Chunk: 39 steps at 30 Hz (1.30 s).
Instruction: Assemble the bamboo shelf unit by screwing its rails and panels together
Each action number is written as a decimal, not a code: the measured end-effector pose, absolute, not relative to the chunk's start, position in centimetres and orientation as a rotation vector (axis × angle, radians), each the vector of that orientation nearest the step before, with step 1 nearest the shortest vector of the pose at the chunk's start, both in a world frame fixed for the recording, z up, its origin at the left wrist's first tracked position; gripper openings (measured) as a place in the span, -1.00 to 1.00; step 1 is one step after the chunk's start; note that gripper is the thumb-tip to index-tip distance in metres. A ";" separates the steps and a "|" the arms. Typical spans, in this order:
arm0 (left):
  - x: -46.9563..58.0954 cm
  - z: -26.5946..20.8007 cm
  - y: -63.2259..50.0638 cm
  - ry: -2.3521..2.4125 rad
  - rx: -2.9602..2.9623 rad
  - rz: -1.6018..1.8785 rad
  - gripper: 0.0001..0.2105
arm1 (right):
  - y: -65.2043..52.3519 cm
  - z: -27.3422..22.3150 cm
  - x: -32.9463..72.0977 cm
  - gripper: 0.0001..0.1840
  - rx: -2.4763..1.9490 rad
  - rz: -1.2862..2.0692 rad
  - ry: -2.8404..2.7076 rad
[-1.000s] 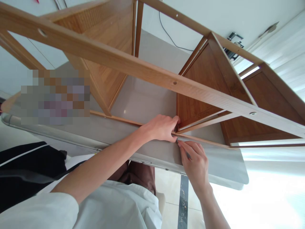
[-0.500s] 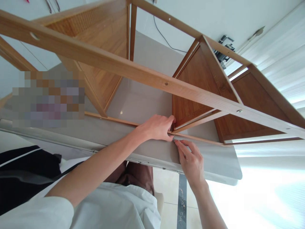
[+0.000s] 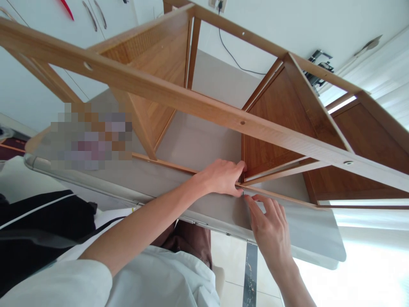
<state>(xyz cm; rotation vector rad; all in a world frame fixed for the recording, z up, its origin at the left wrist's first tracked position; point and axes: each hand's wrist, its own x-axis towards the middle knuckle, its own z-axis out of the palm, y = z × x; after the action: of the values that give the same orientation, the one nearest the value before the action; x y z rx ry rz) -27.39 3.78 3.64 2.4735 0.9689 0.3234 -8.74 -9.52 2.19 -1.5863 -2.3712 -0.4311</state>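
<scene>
A large wooden shelf frame (image 3: 179,96) with brown panels lies across the grey table. My left hand (image 3: 222,175) is closed around its near lower rail, by the corner where the dark brown panel (image 3: 271,136) meets it. The fingers are on the inner side, the thumb on the near side. Just right of that thumb, a small metal screw (image 3: 243,192) sticks out of the rail. Fingertips of my right hand (image 3: 271,219) are bent in a pinch at its outer end. The exact contact is too small to see clearly.
The grey table (image 3: 220,213) has its near edge against my body. A long upper rail (image 3: 198,102) crosses above my hands. A black cable (image 3: 228,51) runs along the white wall. Dark metal equipment (image 3: 319,68) stands at the back right. A blurred patch covers the left.
The whole view has shifted, so the frame and both hands appear farther right and slightly lower. My right hand's fingers look a little more spread. My left hand keeps its hold.
</scene>
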 end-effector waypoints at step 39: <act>-27.3 3.8 3.8 0.976 2.446 0.324 -0.65 | -9.6 0.4 -8.5 -0.71 -1.532 -0.128 -2.102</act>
<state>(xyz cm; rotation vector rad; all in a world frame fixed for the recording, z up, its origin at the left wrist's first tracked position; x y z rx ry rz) -27.34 3.78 3.82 2.4458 0.9759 0.3237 -8.48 -9.58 0.44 -1.5324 -2.1022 -0.1281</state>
